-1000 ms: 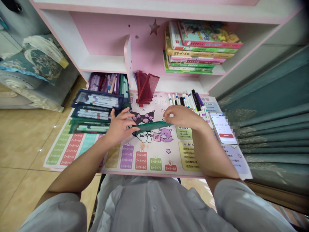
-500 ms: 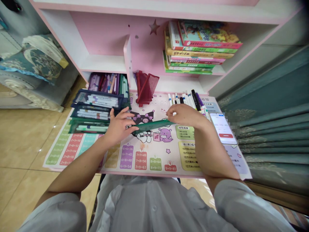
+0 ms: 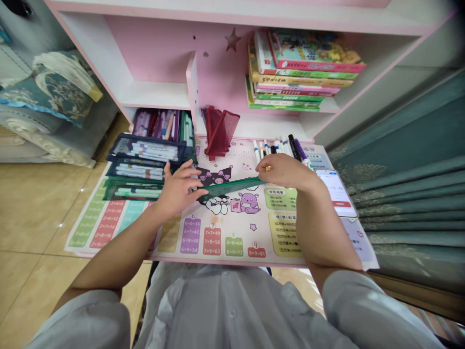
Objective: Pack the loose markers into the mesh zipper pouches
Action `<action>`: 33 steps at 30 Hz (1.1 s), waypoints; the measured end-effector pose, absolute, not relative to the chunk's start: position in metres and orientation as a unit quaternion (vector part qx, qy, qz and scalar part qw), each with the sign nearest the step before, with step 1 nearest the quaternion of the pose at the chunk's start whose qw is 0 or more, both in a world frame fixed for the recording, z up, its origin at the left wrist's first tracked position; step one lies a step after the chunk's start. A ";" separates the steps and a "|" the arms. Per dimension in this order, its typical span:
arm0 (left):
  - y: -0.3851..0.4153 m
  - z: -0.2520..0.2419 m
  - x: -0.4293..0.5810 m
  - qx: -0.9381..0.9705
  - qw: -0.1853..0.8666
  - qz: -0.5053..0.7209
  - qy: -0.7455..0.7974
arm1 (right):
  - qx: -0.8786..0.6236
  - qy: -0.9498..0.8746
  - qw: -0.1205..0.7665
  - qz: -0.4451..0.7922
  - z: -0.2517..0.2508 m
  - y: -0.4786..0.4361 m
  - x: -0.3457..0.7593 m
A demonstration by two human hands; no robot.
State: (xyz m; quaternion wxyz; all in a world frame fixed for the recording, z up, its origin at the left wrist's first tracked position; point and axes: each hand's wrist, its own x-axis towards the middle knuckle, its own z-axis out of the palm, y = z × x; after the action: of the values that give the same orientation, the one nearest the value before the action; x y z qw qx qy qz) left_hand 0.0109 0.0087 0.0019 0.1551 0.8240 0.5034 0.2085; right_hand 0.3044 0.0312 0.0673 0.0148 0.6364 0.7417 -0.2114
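Observation:
A green mesh zip pouch (image 3: 232, 187) stretches as a narrow strip between my two hands, over the printed cartoon on the desk mat. My left hand (image 3: 179, 189) pinches its left end between thumb and a finger, the other fingers spread. At the right end, my right hand (image 3: 281, 170) is closed on the pouch's tip, its fingertips mostly hidden under the hand. A small golden spot shows at the right fingers; what it is I cannot tell. Just behind the right hand lie several loose marker pens (image 3: 278, 147).
Filled mesh pouches of pens (image 3: 145, 154) lie at the left. Red mesh pouches (image 3: 221, 131) lean by the shelf divider (image 3: 192, 87). Stacked books (image 3: 298, 80) sit on the right shelf. A phone (image 3: 336, 194) lies at the mat's right side.
My right hand has shifted slightly right along with the pouch's right end, and the golden spot now shows at its fingers. My left hand has hardly moved.

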 end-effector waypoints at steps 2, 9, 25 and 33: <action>0.009 0.002 0.011 0.824 0.155 0.209 0.504 | 0.641 0.738 0.017 -0.211 0.069 0.031 0.304; 0.009 0.002 0.012 0.825 0.156 0.205 0.504 | 0.654 0.725 0.025 -0.217 0.072 0.032 0.307; 0.009 0.001 0.011 0.825 0.158 0.208 0.502 | 0.676 0.680 0.014 -0.285 0.073 0.036 0.323; 0.009 -0.002 0.010 0.826 0.156 0.213 0.499 | 0.696 0.678 0.033 -0.234 0.076 0.038 0.328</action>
State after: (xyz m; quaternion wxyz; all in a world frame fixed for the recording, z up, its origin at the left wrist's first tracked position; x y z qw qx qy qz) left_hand 0.0102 0.0094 -0.0015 0.1558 0.8256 0.4987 0.2131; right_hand 0.3277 0.0377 0.0758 0.0333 0.6957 0.6782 -0.2344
